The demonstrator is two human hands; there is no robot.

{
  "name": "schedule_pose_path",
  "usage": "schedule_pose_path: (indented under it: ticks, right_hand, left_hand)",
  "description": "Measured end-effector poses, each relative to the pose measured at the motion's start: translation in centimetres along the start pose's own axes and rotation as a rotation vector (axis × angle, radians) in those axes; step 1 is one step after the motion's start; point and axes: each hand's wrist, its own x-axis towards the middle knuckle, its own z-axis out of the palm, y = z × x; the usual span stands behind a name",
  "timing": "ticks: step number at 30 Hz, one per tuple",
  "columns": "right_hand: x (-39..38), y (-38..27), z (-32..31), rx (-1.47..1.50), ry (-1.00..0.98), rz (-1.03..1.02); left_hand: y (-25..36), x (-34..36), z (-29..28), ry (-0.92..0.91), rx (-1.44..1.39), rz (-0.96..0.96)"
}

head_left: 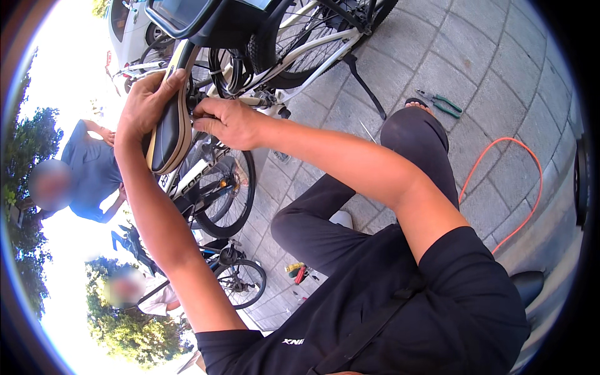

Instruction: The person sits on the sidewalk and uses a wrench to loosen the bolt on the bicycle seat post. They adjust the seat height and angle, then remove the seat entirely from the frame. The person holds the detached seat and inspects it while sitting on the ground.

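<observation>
A black bicycle saddle with tan trim (169,139) tilts across the upper left, on a white bicycle (304,55). My left hand (150,103) is wrapped over the saddle's side, with the thumb pressed along its edge. Just beneath the saddle, my right hand (230,123) has its fingers curled and pinched together beside the frame. What those fingertips hold, if anything, is hidden. Black cables (231,78) loop close above the right hand. Behind the saddle, a black carrier with a rounded frame (206,22) juts in from the top edge.
Green-handled pliers (446,107) lie on the grey paving beside my foot. An orange hose or cord (539,172) curves at the right. Small tools, one red-handled (301,275), lie below my knee. The kickstand (369,87) sticks out nearby. Two people and another bicycle (240,284) are at the left.
</observation>
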Motion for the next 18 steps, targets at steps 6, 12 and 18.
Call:
schedule_pose_path:
  ticks: [6, 12, 18]
  right_hand:
    - [0.6, -0.3, 0.0, -0.099, 0.053, 0.035]
    - [1.3, -1.8, -1.2, -0.496, 0.027, -0.120]
    - [0.8, -1.2, 0.9, -0.303, 0.066, 0.225]
  left_hand:
    - [-0.3, -0.3, 0.2, 0.018, 0.010, -0.034]
    - [-0.3, -0.4, -0.2, 0.020, 0.028, 0.050]
    - [-1.3, -0.4, -0.3, 0.057, 0.001, 0.003]
